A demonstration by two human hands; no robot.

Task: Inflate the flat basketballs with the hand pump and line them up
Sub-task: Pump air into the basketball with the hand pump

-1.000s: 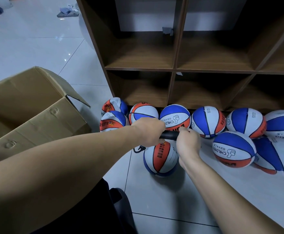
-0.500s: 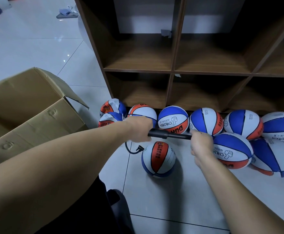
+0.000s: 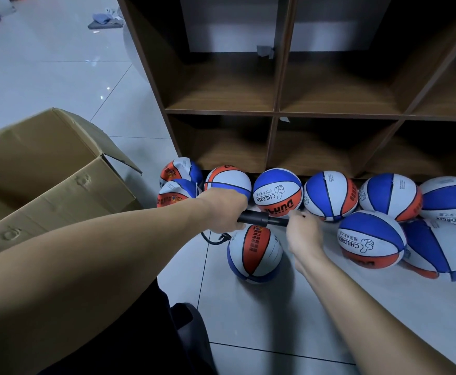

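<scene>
Our left hand (image 3: 222, 211) grips the black hand pump (image 3: 259, 219) by its barrel; our right hand (image 3: 304, 234) is wrapped round the handle end, close against the barrel. Pump is held level just above the basketball (image 3: 255, 253) on the floor tiles, thin hose (image 3: 214, 239) curling down at the ball's left. Other basketballs (image 3: 329, 196) sit behind it along the shelf unit (image 3: 275, 112) base. Cardboard box (image 3: 45, 169) stands well left of the ball.
</scene>
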